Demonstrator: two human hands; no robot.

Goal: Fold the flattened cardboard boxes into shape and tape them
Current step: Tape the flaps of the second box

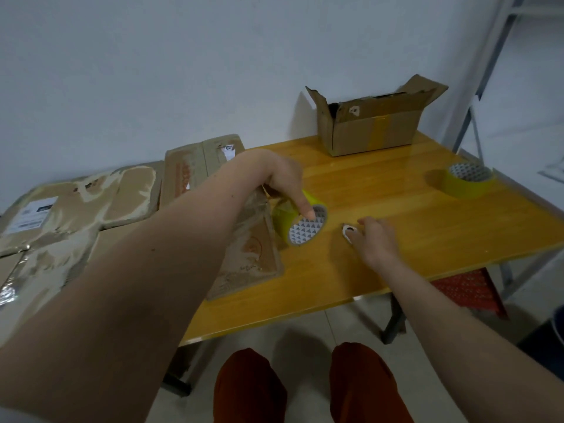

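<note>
My left hand (282, 181) grips a yellow-green tape roll (300, 222) from above, tilted on its edge at the middle of the wooden table (427, 233). My right hand (377, 239) rests on the table just right of the roll, fingers on a small white object (348, 231). Several flattened cardboard boxes (79, 209) lie at the left, one (250, 257) right beside the roll. A folded, taped box (370, 120) with open top flaps stands at the table's far edge.
A second yellow-green tape roll (468, 180) lies flat near the table's right edge. A grey metal rack (476, 96) stands at the right, a red patterned stool (471, 291) under the table's right corner. A white wall rises behind the table.
</note>
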